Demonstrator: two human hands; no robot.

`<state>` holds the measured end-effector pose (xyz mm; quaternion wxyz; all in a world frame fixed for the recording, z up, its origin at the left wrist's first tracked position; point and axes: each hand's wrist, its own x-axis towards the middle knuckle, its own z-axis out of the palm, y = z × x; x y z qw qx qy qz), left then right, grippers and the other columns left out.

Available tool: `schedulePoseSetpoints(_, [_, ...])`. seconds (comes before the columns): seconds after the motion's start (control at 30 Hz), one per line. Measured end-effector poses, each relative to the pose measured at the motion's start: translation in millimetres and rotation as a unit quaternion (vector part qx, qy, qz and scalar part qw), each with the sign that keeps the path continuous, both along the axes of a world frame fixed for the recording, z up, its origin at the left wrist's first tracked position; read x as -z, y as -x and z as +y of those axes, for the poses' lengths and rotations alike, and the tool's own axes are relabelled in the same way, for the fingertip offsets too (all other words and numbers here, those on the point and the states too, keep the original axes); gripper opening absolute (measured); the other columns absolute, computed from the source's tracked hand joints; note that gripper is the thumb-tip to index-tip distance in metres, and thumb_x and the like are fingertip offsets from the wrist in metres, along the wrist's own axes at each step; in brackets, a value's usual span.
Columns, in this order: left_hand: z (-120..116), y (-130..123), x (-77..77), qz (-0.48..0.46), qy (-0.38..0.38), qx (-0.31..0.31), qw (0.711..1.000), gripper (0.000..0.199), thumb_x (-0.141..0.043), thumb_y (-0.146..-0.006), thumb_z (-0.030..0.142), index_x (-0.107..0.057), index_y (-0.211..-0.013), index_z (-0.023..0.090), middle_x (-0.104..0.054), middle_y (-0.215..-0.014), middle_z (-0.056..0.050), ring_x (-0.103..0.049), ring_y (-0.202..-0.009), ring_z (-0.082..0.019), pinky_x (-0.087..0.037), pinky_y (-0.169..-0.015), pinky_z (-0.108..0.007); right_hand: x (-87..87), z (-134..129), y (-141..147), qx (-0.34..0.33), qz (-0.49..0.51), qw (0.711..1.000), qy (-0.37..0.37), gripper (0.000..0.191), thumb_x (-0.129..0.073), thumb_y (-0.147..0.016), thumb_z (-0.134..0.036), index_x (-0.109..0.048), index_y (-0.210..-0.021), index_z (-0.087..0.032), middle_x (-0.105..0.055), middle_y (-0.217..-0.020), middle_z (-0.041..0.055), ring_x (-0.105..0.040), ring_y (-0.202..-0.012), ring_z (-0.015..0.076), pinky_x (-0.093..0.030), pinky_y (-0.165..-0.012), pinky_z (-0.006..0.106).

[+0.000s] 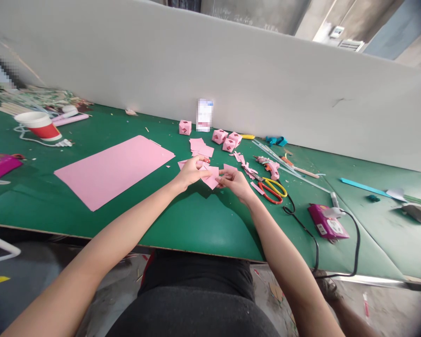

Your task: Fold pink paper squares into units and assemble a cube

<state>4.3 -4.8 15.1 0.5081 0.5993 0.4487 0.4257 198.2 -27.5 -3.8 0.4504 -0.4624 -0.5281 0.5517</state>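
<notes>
A small pink paper square is pinched between both my hands above the green table. My left hand grips its left side with thumb and fingers. On the right side, my right hand closes its fingertips on the same paper. Just beyond lie more pink paper squares. Behind them, several folded pink paper cubes with cut openings sit near the partition, and one cube stands apart to the left. Narrow pink paper scraps are scattered right of my hands.
A large pink sheet lies left. Right are scissors, a pink glue gun and a purple power strip with a black cord. A paper cup stands far left. A phone leans on the grey partition.
</notes>
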Motion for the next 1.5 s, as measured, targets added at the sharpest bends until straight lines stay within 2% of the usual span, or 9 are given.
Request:
schedulePoseSetpoints(0.13, [-0.5, -0.3, -0.2, -0.012, -0.002, -0.007, 1.000, 0.045, -0.076, -0.067, 0.013, -0.060, -0.109, 0.017, -0.070, -0.098, -0.005, -0.067, -0.085, -0.018, -0.052, -0.072, -0.029, 0.5, 0.0, 0.5, -0.002, 0.002, 1.000, -0.003, 0.050, -0.097, -0.054, -0.041, -0.075, -0.093, -0.019, -0.077, -0.068, 0.0014, -0.071, -0.062, 0.0166, -0.060, -0.067, 0.031])
schedulePoseSetpoints(0.3, [0.0, 2.0, -1.8, -0.018, 0.016, -0.017, 1.000, 0.045, -0.076, -0.071, 0.015, -0.059, -0.113, 0.017, -0.070, -0.086, -0.003, -0.067, -0.074, -0.018, -0.051, -0.068, -0.029, 0.5, -1.2, 0.0, -0.014, -0.003, 1.000, -0.019, 0.049, -0.094, -0.059, -0.042, -0.074, -0.099, -0.020, -0.077, -0.071, 0.0012, -0.072, -0.068, 0.0180, -0.060, -0.067, 0.032])
schedulePoseSetpoints(0.47, [-0.6, 1.4, -3.7, -0.016, 0.016, -0.005, 1.000, 0.045, -0.075, -0.073, 0.016, -0.057, -0.115, 0.017, -0.069, -0.084, -0.003, -0.066, -0.074, -0.017, -0.051, -0.068, -0.029, -0.3, -2.4, 1.6, 0.013, 0.012, 0.999, -0.044, 0.044, -0.092, -0.062, -0.036, -0.071, -0.099, -0.023, -0.075, -0.071, -0.0017, -0.069, -0.066, 0.0159, -0.059, -0.069, 0.031])
schedulePoseSetpoints(0.7, [-0.9, 0.9, -1.2, 0.028, -0.033, -0.001, 0.999, 0.038, -0.074, -0.071, 0.015, -0.061, -0.106, 0.019, -0.062, -0.079, 0.001, -0.062, -0.077, -0.015, -0.046, -0.068, -0.026, 2.4, -0.5, 1.9, 0.062, 0.011, 0.997, -0.052, 0.041, -0.084, -0.066, -0.032, -0.070, -0.104, -0.023, -0.073, -0.073, -0.0036, -0.067, -0.066, 0.0149, -0.057, -0.068, 0.030])
schedulePoseSetpoints(0.87, [2.0, 0.1, 5.8, 0.029, -0.043, 0.015, 0.999, 0.043, -0.079, -0.073, 0.019, -0.059, -0.111, 0.018, -0.065, -0.079, 0.001, -0.065, -0.081, -0.017, -0.048, -0.073, -0.028, 3.1, -2.0, 2.7, 0.031, -0.010, 0.996, -0.078, 0.040, -0.081, -0.069, -0.028, -0.067, -0.107, -0.024, -0.075, -0.072, -0.0035, -0.067, -0.065, 0.0151, -0.057, -0.071, 0.032])
schedulePoseSetpoints(1.03, [3.4, 0.3, 6.8, -0.004, -0.031, 0.006, 0.999, 0.046, -0.081, -0.075, 0.023, -0.057, -0.113, 0.017, -0.063, -0.070, 0.005, -0.063, -0.071, -0.014, -0.049, -0.074, -0.029, 3.1, -3.8, 8.3, -0.003, -0.013, 0.998, -0.065, 0.042, -0.084, -0.072, -0.037, -0.067, -0.108, -0.023, -0.076, -0.078, -0.0007, -0.070, -0.069, 0.0158, -0.058, -0.069, 0.031])
schedulePoseSetpoints(1.2, [5.4, 2.1, 4.6, -0.074, -0.006, -0.056, 0.996, 0.046, -0.080, -0.077, 0.018, -0.054, -0.114, 0.016, -0.069, -0.083, -0.001, -0.068, -0.087, -0.017, -0.052, -0.081, -0.031, 2.5, -4.4, 11.1, -0.016, -0.021, 1.000, -0.008, 0.048, -0.089, -0.066, -0.050, -0.069, -0.098, -0.020, -0.076, -0.077, 0.0032, -0.073, -0.074, 0.0189, -0.059, -0.064, 0.030])
schedulePoseSetpoints(1.33, [5.1, 1.8, 5.2, -0.077, 0.006, -0.020, 0.997, 0.042, -0.079, -0.078, 0.021, -0.055, -0.112, 0.016, -0.070, -0.084, -0.002, -0.068, -0.081, -0.016, -0.051, -0.074, -0.029, 3.0, -1.8, 9.2, 0.043, -0.020, 0.998, -0.043, 0.045, -0.088, -0.064, -0.058, -0.072, -0.081, -0.019, -0.073, -0.072, 0.0029, -0.069, -0.067, 0.0171, -0.057, -0.061, 0.029])
schedulePoseSetpoints(1.5, [0.9, -1.0, 5.3, -0.043, -0.008, 0.012, 0.999, 0.042, -0.081, -0.075, 0.017, -0.057, -0.109, 0.017, -0.065, -0.073, 0.003, -0.063, -0.067, -0.012, -0.047, -0.065, -0.025, 2.0, -0.2, 6.6, 0.118, -0.015, 0.990, -0.073, 0.044, -0.087, -0.063, -0.058, -0.074, -0.082, -0.020, -0.074, -0.076, 0.0040, -0.068, -0.070, 0.0180, -0.058, -0.061, 0.030])
